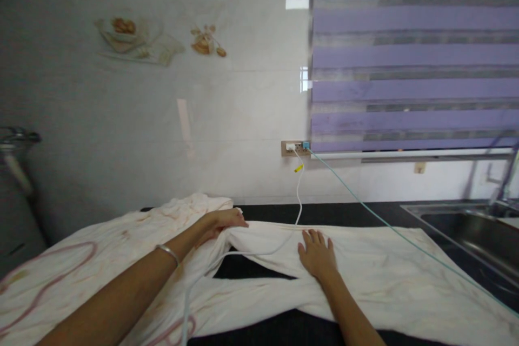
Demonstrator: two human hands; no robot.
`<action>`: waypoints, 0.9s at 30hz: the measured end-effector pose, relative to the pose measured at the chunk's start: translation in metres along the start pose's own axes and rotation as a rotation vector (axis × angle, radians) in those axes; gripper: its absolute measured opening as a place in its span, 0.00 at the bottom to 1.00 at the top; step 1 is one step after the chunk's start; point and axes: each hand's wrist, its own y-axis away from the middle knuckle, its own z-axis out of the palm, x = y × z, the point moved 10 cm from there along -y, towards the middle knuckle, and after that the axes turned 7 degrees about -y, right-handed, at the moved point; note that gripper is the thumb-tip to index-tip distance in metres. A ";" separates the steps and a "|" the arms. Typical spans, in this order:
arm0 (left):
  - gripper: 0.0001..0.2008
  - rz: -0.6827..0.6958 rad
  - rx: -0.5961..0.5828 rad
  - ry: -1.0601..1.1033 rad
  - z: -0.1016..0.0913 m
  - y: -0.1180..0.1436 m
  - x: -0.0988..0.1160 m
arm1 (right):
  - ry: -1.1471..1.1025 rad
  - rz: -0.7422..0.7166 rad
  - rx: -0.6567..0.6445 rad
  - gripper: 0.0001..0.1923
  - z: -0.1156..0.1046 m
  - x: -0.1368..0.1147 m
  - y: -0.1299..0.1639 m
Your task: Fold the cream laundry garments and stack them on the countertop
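Note:
A white garment (377, 259) with faint tan marks lies spread over a dark countertop (259, 330), and dark gaps show between its parts. My left hand (227, 221), with a silver bangle at the wrist, is closed on gathered fabric near the garment's far edge. Some of its fingers are hidden by the cloth. To the right, my right hand (318, 254) rests flat on the fabric, fingers stretched out. A wrinkled cream cloth (81, 270) with pink lines covers the counter at left; I cannot tell whether it is one piece with the garment.
A white cord (300, 194) drops from the wall socket (295, 147) and passes over the cloth. A teal cord (365, 205) slants right across the garment. A steel sink (466, 227) with a faucet (506, 178) is at right, below a purple striped blind (405, 59).

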 end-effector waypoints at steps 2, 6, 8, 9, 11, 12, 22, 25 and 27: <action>0.19 -0.018 -0.012 -0.035 -0.007 -0.004 -0.002 | -0.012 -0.011 0.010 0.32 -0.001 -0.001 0.000; 0.21 -0.018 -0.010 -0.043 -0.024 -0.009 0.007 | -0.025 -0.018 0.026 0.32 -0.002 -0.001 0.000; 0.22 -0.007 -0.031 0.006 -0.031 -0.006 0.015 | -0.025 -0.016 0.027 0.32 -0.002 0.000 0.000; 0.23 -0.003 -0.046 0.033 -0.034 -0.004 0.018 | -0.025 -0.017 0.027 0.32 -0.002 0.000 0.000; 0.24 -0.012 -0.087 0.069 -0.041 0.004 0.019 | -0.027 -0.020 0.031 0.31 -0.002 0.000 -0.001; 0.24 -0.030 -0.116 0.072 -0.044 0.008 0.017 | -0.027 -0.021 0.033 0.31 -0.001 0.000 -0.001; 0.16 -0.099 -0.219 0.030 -0.108 0.056 -0.021 | -0.029 -0.018 0.036 0.31 0.002 0.002 -0.004; 0.18 -0.101 -0.211 0.044 -0.135 0.067 -0.025 | -0.015 -0.013 0.042 0.31 0.003 0.003 -0.004; 0.19 -0.112 -0.196 0.047 -0.153 0.076 -0.030 | -0.011 -0.013 0.046 0.31 0.004 0.003 -0.004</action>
